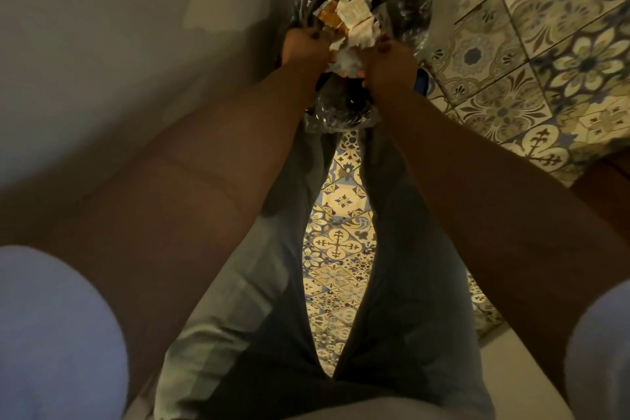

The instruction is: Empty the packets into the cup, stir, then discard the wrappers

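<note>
Apparently wrappers (354,24) lie jumbled, unaligned.

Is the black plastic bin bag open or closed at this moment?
Open. The black plastic bin bag gapes, with white and orange torn wrappers over its mouth, between the left hand and right hand.

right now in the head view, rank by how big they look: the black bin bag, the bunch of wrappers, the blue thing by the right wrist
1. black bin bag
2. wrappers
3. blue thing, mostly hidden behind the right wrist, so its true size is unsure
</note>
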A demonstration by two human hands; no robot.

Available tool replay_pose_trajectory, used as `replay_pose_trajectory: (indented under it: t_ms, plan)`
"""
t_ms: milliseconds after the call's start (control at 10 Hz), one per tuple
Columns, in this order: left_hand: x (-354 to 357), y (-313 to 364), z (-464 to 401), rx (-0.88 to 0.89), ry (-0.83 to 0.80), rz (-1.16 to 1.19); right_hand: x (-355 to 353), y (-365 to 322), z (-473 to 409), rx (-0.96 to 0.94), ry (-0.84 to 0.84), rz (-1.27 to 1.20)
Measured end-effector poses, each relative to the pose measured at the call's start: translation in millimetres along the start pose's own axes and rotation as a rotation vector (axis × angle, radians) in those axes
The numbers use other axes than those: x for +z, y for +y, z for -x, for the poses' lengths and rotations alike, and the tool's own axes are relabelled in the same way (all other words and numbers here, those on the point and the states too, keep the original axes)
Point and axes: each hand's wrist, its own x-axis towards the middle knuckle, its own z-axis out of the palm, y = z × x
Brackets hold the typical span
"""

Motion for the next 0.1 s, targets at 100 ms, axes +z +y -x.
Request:
replay_pose_trajectory:
  t_ms: [100]
  plan:
    - [-1.0,8.3,15.5,0.052,0.007,-0.010,-19.1,-14.2,31.3,-0.068,0.024,0.063]
